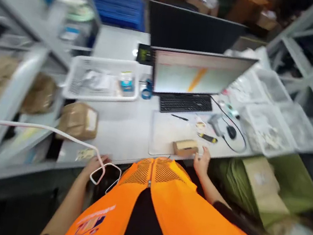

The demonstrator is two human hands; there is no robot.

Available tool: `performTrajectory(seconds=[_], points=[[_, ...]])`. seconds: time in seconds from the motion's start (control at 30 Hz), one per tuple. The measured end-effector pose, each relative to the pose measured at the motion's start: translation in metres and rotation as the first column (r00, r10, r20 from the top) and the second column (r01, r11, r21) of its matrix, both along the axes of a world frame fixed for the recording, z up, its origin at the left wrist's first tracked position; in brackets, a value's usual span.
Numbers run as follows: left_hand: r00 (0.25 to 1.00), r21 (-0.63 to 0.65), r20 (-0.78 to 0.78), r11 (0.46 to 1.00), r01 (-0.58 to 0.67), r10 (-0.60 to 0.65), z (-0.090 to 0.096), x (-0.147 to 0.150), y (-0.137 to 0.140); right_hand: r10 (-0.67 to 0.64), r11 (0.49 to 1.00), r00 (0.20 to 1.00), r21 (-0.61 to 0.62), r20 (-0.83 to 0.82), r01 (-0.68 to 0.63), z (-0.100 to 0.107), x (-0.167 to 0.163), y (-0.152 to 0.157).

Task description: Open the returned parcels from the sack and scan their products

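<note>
A small brown cardboard box [184, 148] with a pale label on top lies near the front edge of the white table. My right hand [202, 162] is at its right end, fingers apart; whether the fingertips touch the box I cannot tell. At the table's front edge on the left is my left hand [97, 164], blurred and partly behind a white cable [77, 138]; its fingers do not show clearly. Close to it lies a pale printed sheet or label [85, 154]. A larger brown taped package [78, 121] sits farther left.
Behind are a lit monitor [198, 74], a black keyboard [186, 103] and a white basket [103, 80] holding packets. A yellow-black cutter [208, 138], a pen [179, 117], a scanner [216, 124] and a mouse [231, 132] lie on the right, beside clear plastic bins [269, 128].
</note>
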State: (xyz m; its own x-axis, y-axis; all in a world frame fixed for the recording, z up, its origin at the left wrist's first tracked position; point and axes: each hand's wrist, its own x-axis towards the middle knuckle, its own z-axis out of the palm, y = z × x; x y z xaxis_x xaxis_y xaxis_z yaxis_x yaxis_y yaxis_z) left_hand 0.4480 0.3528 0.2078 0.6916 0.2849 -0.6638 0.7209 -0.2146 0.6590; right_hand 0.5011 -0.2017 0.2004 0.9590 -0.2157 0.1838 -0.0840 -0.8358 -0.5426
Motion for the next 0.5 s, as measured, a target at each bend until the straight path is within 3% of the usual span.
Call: performTrajectory(seconds=[0.1, 0.17, 0.23, 0.27, 0.37, 0.43, 0.5], points=[[0.954, 0.003, 0.071, 0.957, 0.292, -0.291, 0.004, 0.087, -0.023, -0.152, 0.988, 0.986, 0.017, -0.062, 0.153, -0.021, -0.026, -0.001], [0.89, 0.01, 0.147, 0.901, 0.435, -0.431, 0.009, 0.136, -0.059, -0.225, 0.972, 0.969, 0.039, -0.105, 0.23, -0.036, -0.048, 0.0], [0.778, 0.045, 0.264, 0.813, 0.581, -0.57, 0.017, 0.171, -0.108, -0.281, 0.954, 0.947, 0.066, -0.154, 0.294, -0.049, -0.071, 0.003], [0.682, 0.091, 0.34, 0.744, 0.661, -0.647, 0.022, 0.183, -0.136, -0.304, 0.943, 0.935, 0.079, -0.181, 0.322, -0.054, -0.083, 0.005], [0.279, 0.319, 0.489, 0.467, 0.825, -0.826, 0.037, 0.195, -0.222, -0.364, 0.91, 0.891, 0.102, -0.271, 0.403, -0.065, -0.114, 0.005], [0.031, 0.487, 0.467, 0.287, 0.825, -0.884, 0.041, 0.188, -0.269, -0.395, 0.888, 0.858, 0.103, -0.327, 0.448, -0.068, -0.13, 0.002], [-0.106, 0.593, 0.349, 0.132, 0.794, -0.931, 0.037, 0.174, -0.301, -0.416, 0.871, 0.829, 0.096, -0.373, 0.481, -0.068, -0.144, -0.002]])
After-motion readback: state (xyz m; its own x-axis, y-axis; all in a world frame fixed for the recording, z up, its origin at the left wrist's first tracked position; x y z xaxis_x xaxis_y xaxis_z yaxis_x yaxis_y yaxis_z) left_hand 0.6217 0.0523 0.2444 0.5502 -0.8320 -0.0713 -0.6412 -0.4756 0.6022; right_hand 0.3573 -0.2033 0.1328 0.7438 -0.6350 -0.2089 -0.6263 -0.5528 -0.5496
